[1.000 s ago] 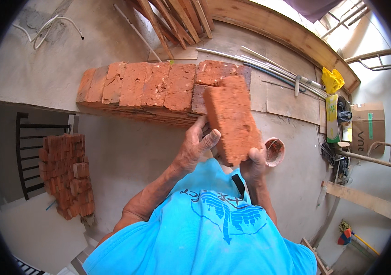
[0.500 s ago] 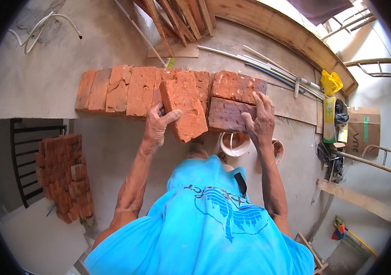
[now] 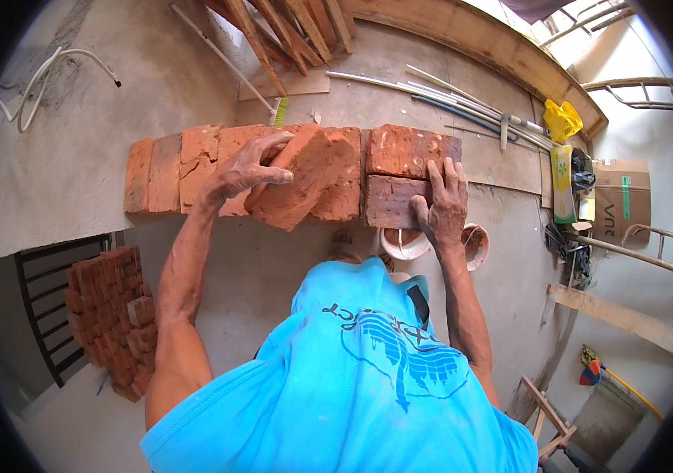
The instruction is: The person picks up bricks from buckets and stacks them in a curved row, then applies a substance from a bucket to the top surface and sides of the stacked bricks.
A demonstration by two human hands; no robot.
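My left hand [image 3: 251, 167] grips a loose orange brick [image 3: 297, 181], tilted above a row of bricks [image 3: 165, 175] on top of a low wall; what lies directly under it is hidden. On the right end of the row, my right hand [image 3: 444, 209] rests with fingers stretched and thumb apart. Its thumb touches a dark purplish brick [image 3: 395, 201], and its fingertips reach the end of an orange brick [image 3: 403, 150] lying just beyond. A narrow gap parts these two bricks from the rest of the row.
Two buckets, a white one [image 3: 405, 243] and another [image 3: 474, 246], stand below the wall. A brick stack [image 3: 108, 315] is at lower left beside a black metal railing [image 3: 45, 307]. Beyond the row lie pipes [image 3: 462, 106] and timber planks [image 3: 273, 35]. A cardboard box [image 3: 622, 201] sits at right.
My left hand has carried the loose brick leftward and turned it, so it leans the other way. My right hand stays at the row's right end. The view has shifted slightly.
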